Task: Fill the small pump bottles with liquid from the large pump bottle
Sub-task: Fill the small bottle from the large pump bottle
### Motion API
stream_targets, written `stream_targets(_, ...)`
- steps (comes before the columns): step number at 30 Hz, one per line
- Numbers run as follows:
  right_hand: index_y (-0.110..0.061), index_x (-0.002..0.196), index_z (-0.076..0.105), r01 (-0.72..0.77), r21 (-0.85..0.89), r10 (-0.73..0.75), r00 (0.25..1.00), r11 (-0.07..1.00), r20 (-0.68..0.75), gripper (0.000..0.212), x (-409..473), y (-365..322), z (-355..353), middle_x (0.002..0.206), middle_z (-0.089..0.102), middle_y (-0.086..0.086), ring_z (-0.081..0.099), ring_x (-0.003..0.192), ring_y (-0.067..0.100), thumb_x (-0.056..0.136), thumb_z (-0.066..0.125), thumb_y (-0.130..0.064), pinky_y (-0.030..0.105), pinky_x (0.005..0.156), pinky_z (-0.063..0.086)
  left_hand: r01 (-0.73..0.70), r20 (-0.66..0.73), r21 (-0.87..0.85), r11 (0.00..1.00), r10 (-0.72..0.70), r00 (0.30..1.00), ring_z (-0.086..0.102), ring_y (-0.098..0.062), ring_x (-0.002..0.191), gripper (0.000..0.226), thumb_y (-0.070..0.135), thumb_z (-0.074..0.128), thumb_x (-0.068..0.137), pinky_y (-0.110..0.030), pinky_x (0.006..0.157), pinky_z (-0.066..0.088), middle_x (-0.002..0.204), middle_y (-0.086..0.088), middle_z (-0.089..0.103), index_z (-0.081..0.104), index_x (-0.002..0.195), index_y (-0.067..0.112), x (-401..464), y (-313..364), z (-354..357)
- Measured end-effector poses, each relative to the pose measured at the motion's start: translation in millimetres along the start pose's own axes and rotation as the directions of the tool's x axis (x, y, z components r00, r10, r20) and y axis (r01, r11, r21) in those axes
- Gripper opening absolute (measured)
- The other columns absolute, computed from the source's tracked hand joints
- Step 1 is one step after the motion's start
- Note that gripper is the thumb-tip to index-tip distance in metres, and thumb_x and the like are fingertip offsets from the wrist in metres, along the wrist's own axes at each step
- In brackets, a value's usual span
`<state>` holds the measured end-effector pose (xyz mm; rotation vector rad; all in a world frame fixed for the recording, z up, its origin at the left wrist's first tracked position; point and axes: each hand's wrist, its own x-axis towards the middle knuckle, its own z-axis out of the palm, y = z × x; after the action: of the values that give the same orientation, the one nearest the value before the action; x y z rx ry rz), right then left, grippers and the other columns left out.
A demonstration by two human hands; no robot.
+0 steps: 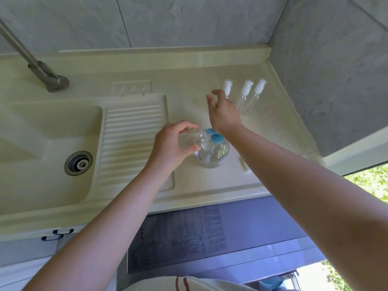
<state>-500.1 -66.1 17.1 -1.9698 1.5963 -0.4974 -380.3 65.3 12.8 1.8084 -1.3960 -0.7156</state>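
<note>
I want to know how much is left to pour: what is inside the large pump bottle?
The large pump bottle holds clear liquid with its dip tube visible. The left hand, holding a small bottle, covers its left side, so the level is unclear.

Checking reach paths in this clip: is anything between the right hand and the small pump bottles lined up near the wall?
Nothing visible blocks it. The right hand hovers open just in front of the three small pump bottles, its fingers beside the leftmost one. The large pump bottle stands nearer the person, under the wrist.
</note>
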Motion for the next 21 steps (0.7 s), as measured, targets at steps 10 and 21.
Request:
stream_targets(10, -0.024, 0.14, 0.042, -0.061, -0.007, 0.061, 0.998, 0.998, -0.014, 0.048, -0.5, 0.6, 0.9, 0.132, 0.059, 0.007, 0.053, 0.123, 0.03, 0.105, 0.022, -0.049, 0.046, 0.103, 0.037, -0.003, -0.024, 0.004, 1.0, 0.003, 1.0, 0.05, 0.019, 0.094, 0.045, 0.018, 0.085, 0.068, 0.003, 0.081, 0.032, 0.109, 0.006, 0.062, 0.068, 0.106, 0.036, -0.3, 0.7, 2.7)
stream_targets(21, -0.026, 0.139, 0.043, -0.097, -0.018, 0.097, 0.995, 0.995, -0.001, 0.044, -1.5, 1.3, 0.1, 0.136, 0.056, 0.005, 0.053, 0.123, 0.03, 0.105, 0.025, -0.047, 0.048, 0.105, 0.037, -0.002, -0.009, 0.007, 1.0, 0.002, 1.0, 0.053, 0.013, 0.098, 0.046, 0.018, 0.086, 0.068, 0.001, 0.084, 0.033, 0.11, 0.007, 0.063, 0.068, 0.107, 0.035, -1.6, 0.0, 1.3)
